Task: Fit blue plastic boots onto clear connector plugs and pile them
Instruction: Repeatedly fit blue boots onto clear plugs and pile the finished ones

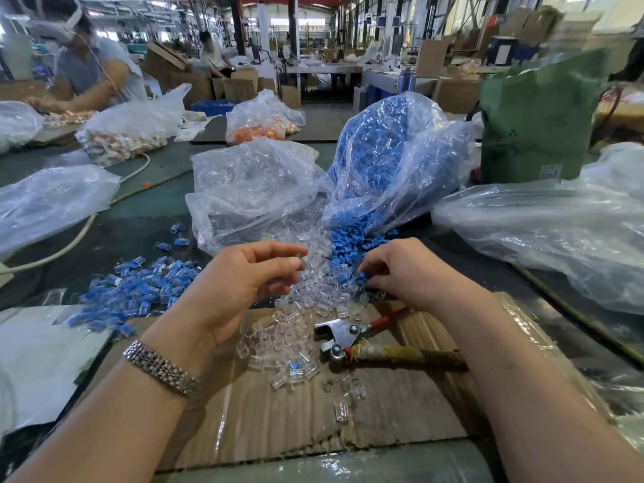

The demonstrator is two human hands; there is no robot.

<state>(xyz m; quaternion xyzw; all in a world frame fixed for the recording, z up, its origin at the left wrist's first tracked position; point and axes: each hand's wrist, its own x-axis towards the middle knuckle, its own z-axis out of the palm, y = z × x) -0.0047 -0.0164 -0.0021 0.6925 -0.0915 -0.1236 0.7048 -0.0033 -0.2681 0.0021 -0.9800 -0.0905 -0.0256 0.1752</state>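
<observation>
Picking parts: left hand (244, 273) pinches a clear plug (302, 263), right hand (404, 270) grips a blue boot (362, 275) (beside it); next, align and press together.

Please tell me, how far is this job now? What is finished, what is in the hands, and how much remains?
Done: a pile of assembled plugs lies at the left. In hand: the right hand pinches a blue boot; the left hand reaches over the loose clear plugs, a plug apparently at its fingers. Left: plenty, since the bag of clear plugs and the bag of blue boots are far from used up.
</observation>
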